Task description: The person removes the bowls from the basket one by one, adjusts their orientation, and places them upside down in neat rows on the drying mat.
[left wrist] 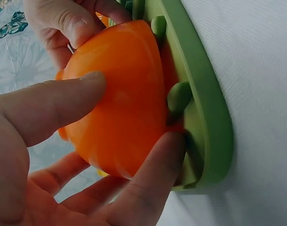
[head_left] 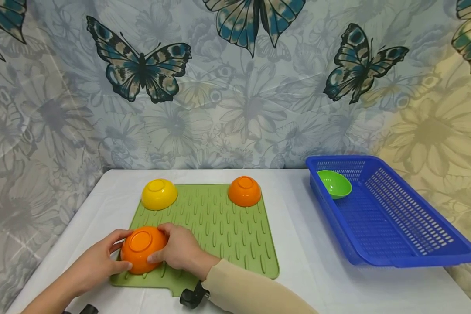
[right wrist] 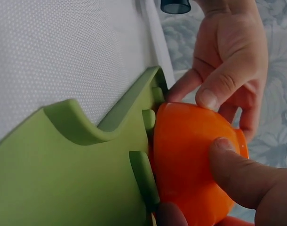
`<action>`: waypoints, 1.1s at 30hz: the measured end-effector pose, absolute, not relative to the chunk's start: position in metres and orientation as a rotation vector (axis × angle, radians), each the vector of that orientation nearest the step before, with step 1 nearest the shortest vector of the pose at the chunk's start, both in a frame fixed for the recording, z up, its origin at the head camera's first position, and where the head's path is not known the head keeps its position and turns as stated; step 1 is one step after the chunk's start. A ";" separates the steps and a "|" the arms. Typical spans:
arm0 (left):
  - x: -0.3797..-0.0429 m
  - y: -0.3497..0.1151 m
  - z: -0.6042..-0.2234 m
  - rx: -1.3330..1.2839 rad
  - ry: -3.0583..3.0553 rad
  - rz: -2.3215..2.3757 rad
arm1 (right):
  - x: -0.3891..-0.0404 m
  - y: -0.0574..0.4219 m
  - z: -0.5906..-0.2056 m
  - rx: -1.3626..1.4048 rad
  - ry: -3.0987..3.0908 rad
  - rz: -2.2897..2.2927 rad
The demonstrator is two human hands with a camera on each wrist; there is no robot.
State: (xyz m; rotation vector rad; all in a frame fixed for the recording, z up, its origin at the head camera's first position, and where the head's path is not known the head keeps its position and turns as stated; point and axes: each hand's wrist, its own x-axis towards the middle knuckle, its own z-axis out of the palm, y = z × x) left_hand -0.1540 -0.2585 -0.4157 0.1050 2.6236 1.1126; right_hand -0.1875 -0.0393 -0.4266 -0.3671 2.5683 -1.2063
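An orange bowl [head_left: 141, 248] lies upside down at the near left corner of a green drying mat [head_left: 220, 231]. My left hand [head_left: 98, 264] grips its left side, thumb on the near wall and fingers round the far side. From the right, my right hand [head_left: 182, 248] holds the same bowl between thumb and fingers. In the left wrist view the bowl's rim [left wrist: 157, 80] sits against the mat's raised ridges [left wrist: 179, 97]. The right wrist view shows both thumbs on the orange bowl [right wrist: 190, 160].
An upturned yellow bowl [head_left: 159, 195] stands at the mat's far left corner, a second upturned orange bowl [head_left: 244, 192] at its far right. On the right of the white table [head_left: 298, 244] is a blue basket [head_left: 392, 259] with a green bowl [head_left: 335, 184] inside.
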 end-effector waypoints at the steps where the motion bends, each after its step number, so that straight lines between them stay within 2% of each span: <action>1: -0.154 -0.258 -0.415 0.116 2.641 1.090 | -0.188 -0.039 -0.427 -0.364 2.567 -1.205; 16: -0.157 -0.252 -0.413 0.360 2.789 0.846 | -0.186 -0.041 -0.425 -0.354 2.622 -1.127; 25: -0.162 -0.245 -0.409 0.279 2.774 0.855 | -0.184 -0.041 -0.426 -0.362 2.608 -1.161; 33: -0.170 -0.245 -0.403 0.187 2.716 0.866 | -0.186 -0.025 -0.416 -0.217 2.225 -1.610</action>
